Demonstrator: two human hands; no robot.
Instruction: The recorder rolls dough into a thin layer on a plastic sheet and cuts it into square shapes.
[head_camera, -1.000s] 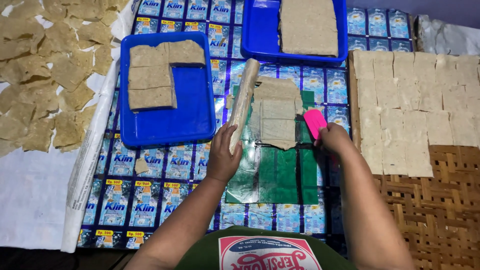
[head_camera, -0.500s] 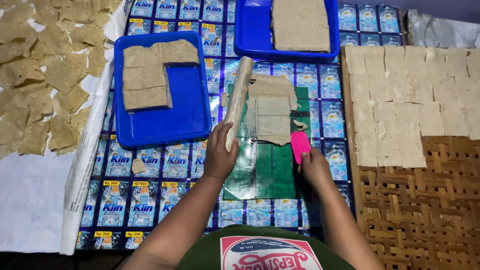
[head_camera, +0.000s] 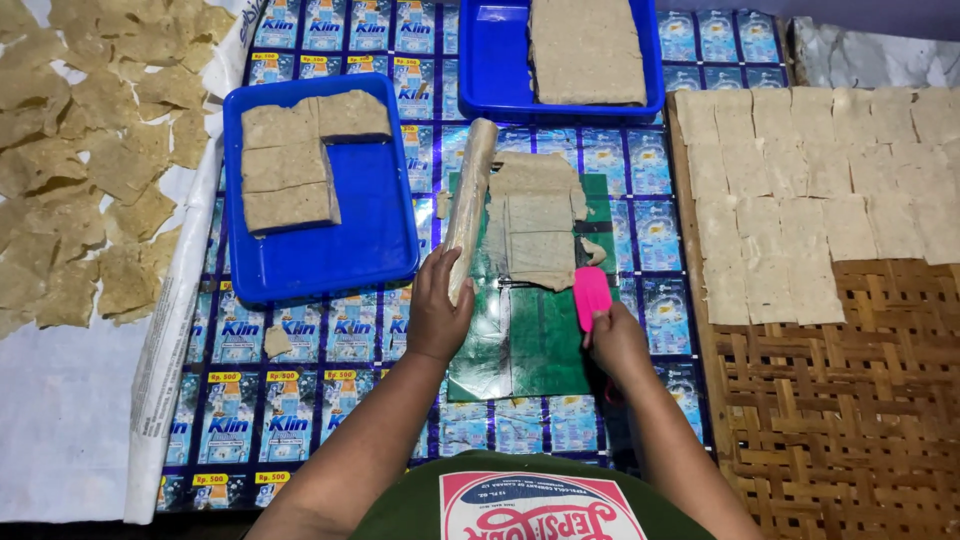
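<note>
My left hand (head_camera: 438, 312) grips the near end of a long roller (head_camera: 470, 205) wrapped in clear plastic, which lies angled away from me along the left edge of a thin beige dough sheet (head_camera: 538, 222). The sheet rests on a green mat (head_camera: 545, 335) and shows cut lines and ragged edges. My right hand (head_camera: 615, 338) holds a pink scraper (head_camera: 592, 296) upright at the sheet's near right corner, its edge on the mat.
A blue tray (head_camera: 350, 240) at the left holds stacked dough squares. Another blue tray (head_camera: 495, 70) at the back holds a thick dough slab. Cut squares (head_camera: 800, 190) lie in rows on a woven bamboo mat (head_camera: 850, 410) at the right. Dried pieces (head_camera: 90, 170) cover a white sheet at the left.
My right hand has drawn the pink scraper back toward me, from beside the sheet's right edge to its near corner. My left hand stays on the roller.
</note>
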